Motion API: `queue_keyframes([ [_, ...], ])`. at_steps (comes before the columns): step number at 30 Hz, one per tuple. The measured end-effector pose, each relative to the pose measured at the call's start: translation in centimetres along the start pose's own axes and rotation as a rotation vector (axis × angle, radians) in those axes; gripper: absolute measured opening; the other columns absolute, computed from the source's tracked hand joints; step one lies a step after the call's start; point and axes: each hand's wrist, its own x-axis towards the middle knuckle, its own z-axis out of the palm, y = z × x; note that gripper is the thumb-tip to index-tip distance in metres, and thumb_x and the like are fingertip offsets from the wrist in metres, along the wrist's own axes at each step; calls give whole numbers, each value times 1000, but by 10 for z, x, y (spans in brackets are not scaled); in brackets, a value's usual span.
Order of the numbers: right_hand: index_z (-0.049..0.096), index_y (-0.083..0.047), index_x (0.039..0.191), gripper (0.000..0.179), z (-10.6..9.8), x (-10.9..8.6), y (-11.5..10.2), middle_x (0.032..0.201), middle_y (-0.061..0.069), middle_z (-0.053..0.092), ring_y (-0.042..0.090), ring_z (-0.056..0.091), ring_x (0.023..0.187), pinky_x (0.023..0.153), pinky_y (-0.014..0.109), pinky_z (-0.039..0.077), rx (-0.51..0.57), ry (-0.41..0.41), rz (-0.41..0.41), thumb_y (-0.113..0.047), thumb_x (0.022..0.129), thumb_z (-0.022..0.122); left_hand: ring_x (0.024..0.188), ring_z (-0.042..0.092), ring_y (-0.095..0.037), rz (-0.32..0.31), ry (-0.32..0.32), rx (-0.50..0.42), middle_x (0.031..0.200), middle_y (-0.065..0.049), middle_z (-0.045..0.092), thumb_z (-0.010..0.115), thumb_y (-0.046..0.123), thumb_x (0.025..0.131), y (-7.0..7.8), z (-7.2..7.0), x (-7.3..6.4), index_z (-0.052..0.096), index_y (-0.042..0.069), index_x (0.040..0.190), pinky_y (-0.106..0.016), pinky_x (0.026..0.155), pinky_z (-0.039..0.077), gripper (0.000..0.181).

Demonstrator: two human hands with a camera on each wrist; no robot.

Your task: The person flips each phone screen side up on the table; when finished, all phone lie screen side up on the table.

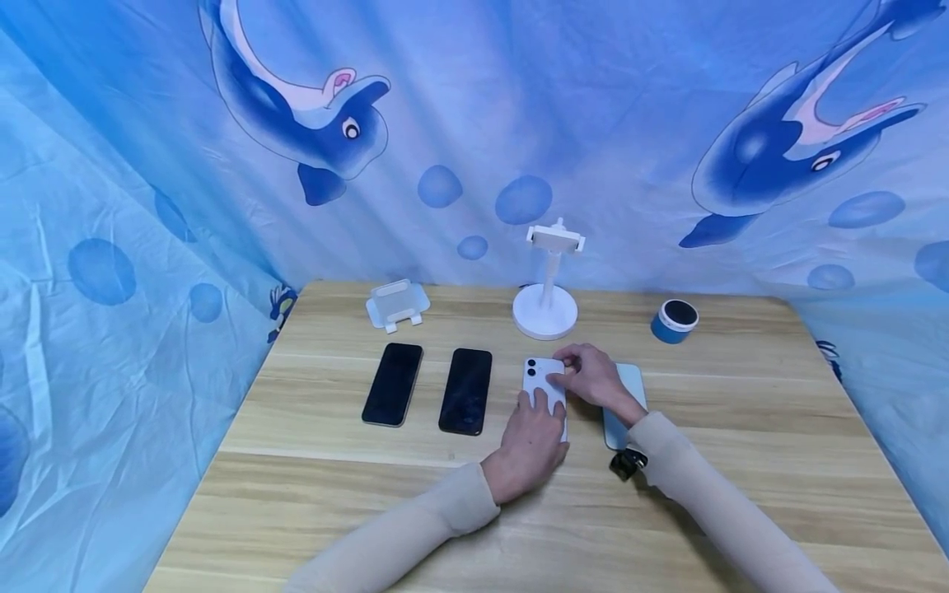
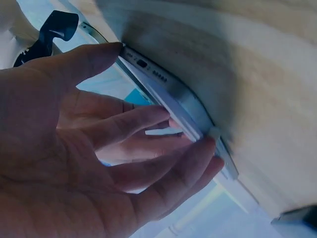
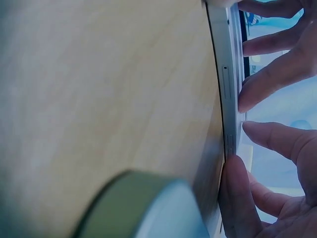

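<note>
- Just right of the head frame's centre, low, a white phone (image 1: 537,381) shows its back, camera end uppermost.
- The left hand (image 1: 530,445) pinches its lower part; the right hand (image 1: 595,379) grips its upper right corner.
- 2 black phones (image 1: 465,392) lie left of it on the worktop (image 1: 319,494).

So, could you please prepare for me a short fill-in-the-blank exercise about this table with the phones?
1. The left hand and right hand touch the white phone, whose ____ faces up, showing camera lenses.
2. In the head view, ____ black-screened phones lie left of the white phone.
3. There, the blue-and-white cylinder stands to the ____ of the white stand.

Missing words: back; two; right.
</note>
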Motion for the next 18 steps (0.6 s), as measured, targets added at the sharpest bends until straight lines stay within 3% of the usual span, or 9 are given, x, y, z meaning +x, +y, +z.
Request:
queue_keyframes([
  [7,67,-9,131,45,2,1,-3,124,14,64,26,57,104,80,31,43,18,14,35,-32,93,76,110,65,-28,21,-8,28,126,-20,69,65,55,96,1,-1,2,66,12,141,-42,99,50,62],
  [14,67,-8,130,41,1,2,-5,121,14,64,24,56,99,76,29,42,55,4,63,-30,96,73,119,65,-35,13,-27,-24,134,-24,66,65,51,98,2,-3,-2,61,11,144,-44,103,52,61],
  [18,66,-5,133,38,-3,2,-5,120,16,63,22,64,92,74,27,55,139,-37,78,-22,99,70,120,65,-36,-5,-33,-79,135,-25,65,65,50,99,1,-5,-3,59,11,147,-43,103,52,62],
])
